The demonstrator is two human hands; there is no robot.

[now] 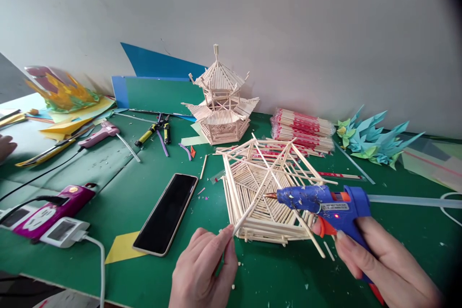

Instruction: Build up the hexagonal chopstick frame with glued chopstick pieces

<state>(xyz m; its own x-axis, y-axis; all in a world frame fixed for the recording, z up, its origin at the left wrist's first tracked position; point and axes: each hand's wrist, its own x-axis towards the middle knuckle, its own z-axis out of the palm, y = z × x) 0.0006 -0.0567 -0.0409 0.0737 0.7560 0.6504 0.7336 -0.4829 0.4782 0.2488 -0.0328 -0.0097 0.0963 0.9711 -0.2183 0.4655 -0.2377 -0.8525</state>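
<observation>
My right hand (382, 260) grips a blue hot glue gun (325, 204) with an orange trigger, and its nozzle points left over a hexagonal frame of wooden sticks (267, 192) lying on the green mat. My left hand (204, 269) pinches one thin wooden stick (249, 211) that leans up against the frame, close to the nozzle. A clear glue stick (411, 200) juts from the back of the gun. Behind the frame stands a finished two-tier stick pagoda (220, 103).
A black phone (166, 212) lies left of the frame. Packs of chopsticks (303, 130) and paper cranes (375, 139) sit at the right, by the white partition. At the left are a pink glue gun (99, 134), pliers (155, 131), power strips (46, 216) and coloured paper. Another person's hand (5, 147) shows at the left edge.
</observation>
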